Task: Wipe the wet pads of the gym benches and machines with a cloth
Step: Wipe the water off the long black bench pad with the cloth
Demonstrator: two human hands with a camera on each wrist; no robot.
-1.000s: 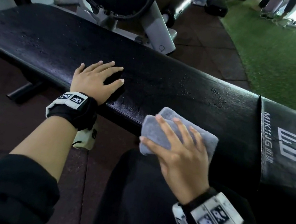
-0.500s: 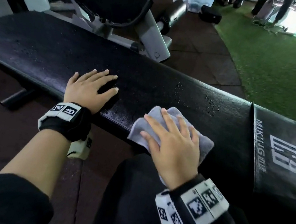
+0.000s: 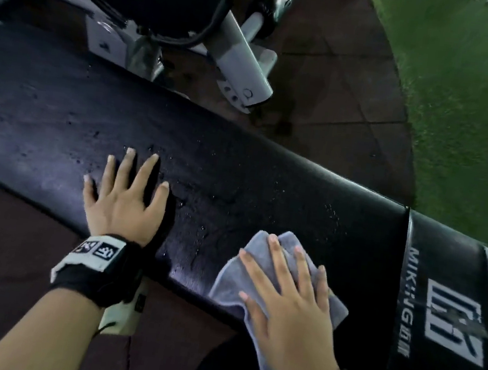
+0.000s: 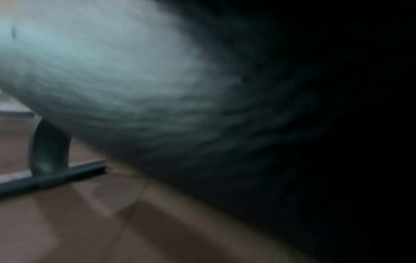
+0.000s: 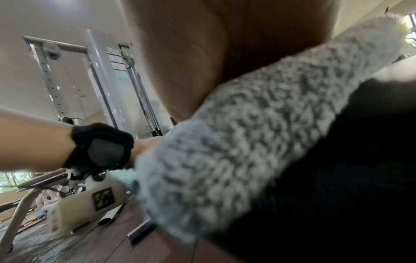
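Note:
A long black bench pad runs across the head view, dotted with water drops. My left hand lies flat on its near half with fingers spread and straight. My right hand presses a folded grey cloth onto the pad's near edge with straight fingers on top. In the right wrist view the fluffy grey cloth fills the middle under my palm, against the black pad. The left wrist view is blurred and shows the pad's side close up.
A white and black gym machine stands right behind the bench. Dark rubber floor tiles and green turf lie beyond. The bench's end section carries a white logo. A bench leg shows below the pad.
My right hand has slid the cloth along the near edge of the pad while the head view shifted. The left hand stayed flat on the pad with fingers spreading wider.

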